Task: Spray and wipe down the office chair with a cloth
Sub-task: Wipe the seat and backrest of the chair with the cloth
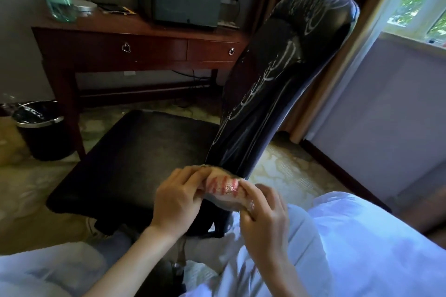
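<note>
Carpeted room, wooden desk (144, 48) at the far wall. Your left hand (178, 198) and right hand (263, 214) each pinch one end of the red-striped cloth (224, 187), fingers curled into it. Cloth touches the foot of the backrest of the chair (277, 79); backrest shows white streaks. Spray bottle (58, 0) stands on the desk's left end, well apart. Bin (41, 128) beside desk leg.

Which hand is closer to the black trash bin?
Left. The left hand grips the cloth at the end toward the bin; the right hand grips the other end, farther away.
</note>
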{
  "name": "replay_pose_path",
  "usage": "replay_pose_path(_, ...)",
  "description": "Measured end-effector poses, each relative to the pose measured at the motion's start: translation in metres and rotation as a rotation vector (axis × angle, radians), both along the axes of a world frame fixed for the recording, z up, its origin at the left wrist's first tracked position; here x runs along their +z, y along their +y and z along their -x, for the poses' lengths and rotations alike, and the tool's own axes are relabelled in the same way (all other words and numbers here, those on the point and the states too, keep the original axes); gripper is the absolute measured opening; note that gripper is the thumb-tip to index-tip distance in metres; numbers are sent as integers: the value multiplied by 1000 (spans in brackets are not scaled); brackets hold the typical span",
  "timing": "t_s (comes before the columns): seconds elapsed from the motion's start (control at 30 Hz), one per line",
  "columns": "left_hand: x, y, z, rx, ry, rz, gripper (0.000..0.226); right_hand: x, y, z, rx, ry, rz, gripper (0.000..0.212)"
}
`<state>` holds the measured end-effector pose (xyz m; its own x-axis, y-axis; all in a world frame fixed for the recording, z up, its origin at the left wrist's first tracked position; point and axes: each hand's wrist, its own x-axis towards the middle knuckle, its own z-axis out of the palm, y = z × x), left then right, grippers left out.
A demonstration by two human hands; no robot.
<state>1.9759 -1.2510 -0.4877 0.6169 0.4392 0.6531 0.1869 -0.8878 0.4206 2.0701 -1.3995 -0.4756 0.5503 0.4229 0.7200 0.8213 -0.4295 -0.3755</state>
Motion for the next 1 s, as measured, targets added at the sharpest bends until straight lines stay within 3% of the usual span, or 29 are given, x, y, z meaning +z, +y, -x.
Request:
replay_pose_path(0.07,22,5,-4,-14,-105,-85,31,25,2,-2,-3,-53,-105,59)
replay_pose_path(0.23,113,18,-30,-22,-285,-222,35,115,10,-13,3,-282,-258,41)
replay_pose_path(0.4,172,17,-51,-211,-393,-267,37,180,8,-22,-67,-479,-299,29)
replay_pose_path(0.63,114,-1,-66,-294,-398,-44,32,152,3,-26,-16,-546,-8,21)
replay_pose_path(0.83,35,-8,-59,-190,-190,-136,26,87,3,-33,48,-420,117,23)
replay_pose_path(1.0,-9,-11,-60,-160,-178,-153,25,36,6,-38,38,-376,166,23)
